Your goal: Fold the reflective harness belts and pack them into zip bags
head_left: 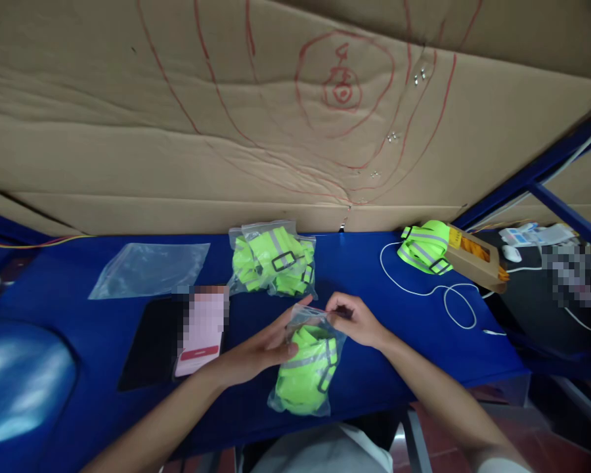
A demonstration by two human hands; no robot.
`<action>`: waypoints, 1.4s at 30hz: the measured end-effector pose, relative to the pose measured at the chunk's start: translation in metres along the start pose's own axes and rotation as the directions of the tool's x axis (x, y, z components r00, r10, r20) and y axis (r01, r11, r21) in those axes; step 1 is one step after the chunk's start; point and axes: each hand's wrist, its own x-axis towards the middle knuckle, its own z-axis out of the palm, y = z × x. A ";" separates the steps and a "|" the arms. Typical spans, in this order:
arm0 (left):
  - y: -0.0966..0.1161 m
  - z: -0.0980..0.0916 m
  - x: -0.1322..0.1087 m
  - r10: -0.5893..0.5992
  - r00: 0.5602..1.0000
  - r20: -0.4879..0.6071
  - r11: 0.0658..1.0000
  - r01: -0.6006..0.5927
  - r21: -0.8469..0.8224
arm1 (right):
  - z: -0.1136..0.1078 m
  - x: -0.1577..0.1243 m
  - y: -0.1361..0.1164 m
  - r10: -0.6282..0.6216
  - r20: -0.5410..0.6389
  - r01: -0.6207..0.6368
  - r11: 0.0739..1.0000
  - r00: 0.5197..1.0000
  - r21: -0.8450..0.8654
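A clear zip bag (305,368) holds a folded neon-yellow reflective strap with a grey stripe and a black buckle. My left hand (268,345) grips the bag's left side, thumb in front and fingers behind. At the bag's top right corner, my right hand (353,318) pinches the zip edge with curled fingers. Behind the hands lie more bagged neon straps (276,259), stacked together. A flat clear bag (150,269) rests to the left. Off to the right is an unbagged neon strap (426,246), folded with its buckle showing.
The blue table (369,381) meets a cardboard wall (128,157) with red-drawn rings. A lit phone (204,335) lies beside a black flat object (150,341) on the left. A white cable (438,289) loops near an open cardboard box (477,259) at the right.
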 end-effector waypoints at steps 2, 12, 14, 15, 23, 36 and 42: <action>0.000 0.001 -0.001 0.008 1.000 0.028 1.000 -0.008 -0.009 | 0.002 0.000 0.000 0.002 -0.001 -0.002 1.000 1.000 0.006; -0.007 0.009 -0.002 0.012 0.999 0.045 0.999 -0.010 -0.039 | 0.004 -0.002 -0.007 -0.025 0.068 0.026 0.999 0.997 -0.021; -0.009 0.009 -0.002 0.012 0.999 0.052 1.000 -0.010 -0.030 | 0.005 -0.002 -0.010 -0.035 0.068 0.037 0.999 0.997 -0.035; -0.011 0.009 -0.002 0.010 0.998 0.058 1.000 -0.009 -0.024 | 0.006 -0.001 -0.011 -0.036 0.066 0.039 0.998 0.997 -0.041; -0.017 0.007 0.002 0.008 0.999 0.050 1.000 -0.009 0.030 | 0.003 -0.001 -0.010 -0.047 0.082 0.055 0.994 0.996 -0.098; -0.021 0.004 0.008 0.060 0.998 0.020 0.998 -0.061 0.031 | 0.002 0.013 -0.032 -0.128 0.141 0.158 0.962 0.982 -0.222; -0.013 0.002 0.007 0.142 0.990 0.000 0.988 -0.142 0.054 | 0.010 0.023 -0.043 -0.106 0.198 0.154 0.956 0.974 -0.249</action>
